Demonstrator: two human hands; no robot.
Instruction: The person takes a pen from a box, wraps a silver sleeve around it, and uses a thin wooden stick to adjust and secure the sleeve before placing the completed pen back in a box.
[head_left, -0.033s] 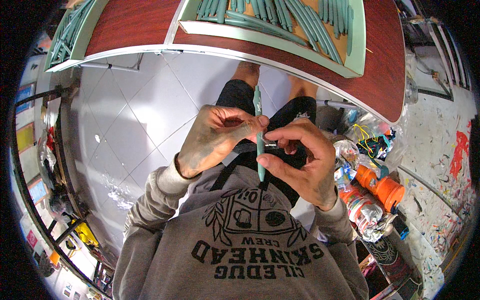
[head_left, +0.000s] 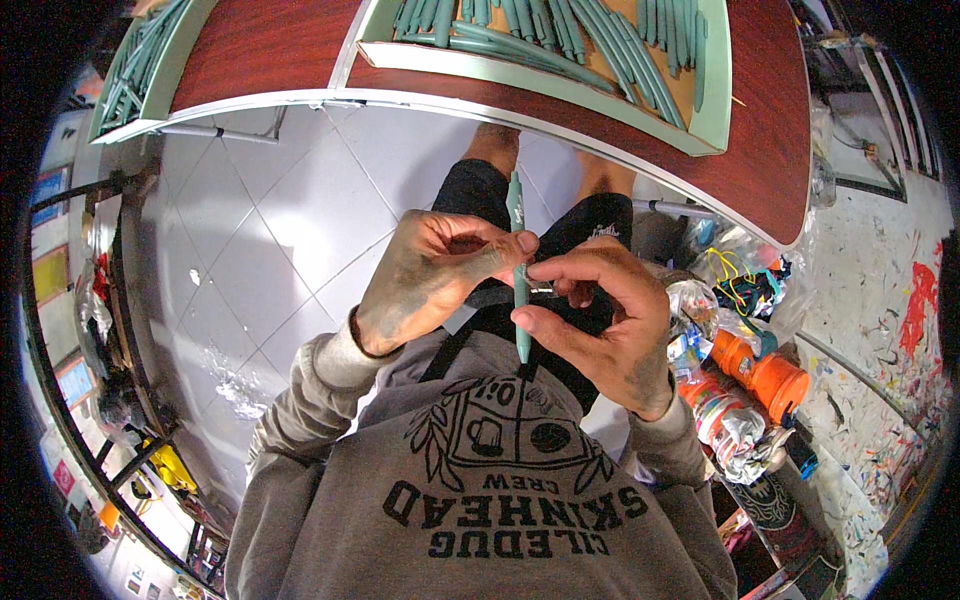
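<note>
A slim grey-green pen [head_left: 520,290] stands nearly upright in the picture, above my lap, with small dark print near its far end. My left hand [head_left: 425,275] pinches it around the middle between thumb and fingers. From the other side, the thumb and index finger of my right hand [head_left: 615,310] close on its nearer half. The pen's tapered near end sticks out below the fingers. Beyond my hands, many similar pens [head_left: 625,60] lie in a pale green tray [head_left: 540,85] on the red-brown table [head_left: 765,140].
Another pale green tray [head_left: 170,75] of pens sits at the table's far left. To my right are an orange cylindrical container [head_left: 775,385], plastic bags and yellow cord [head_left: 730,285]. A dark metal rack [head_left: 130,300] runs along the left, over white floor tiles [head_left: 290,220].
</note>
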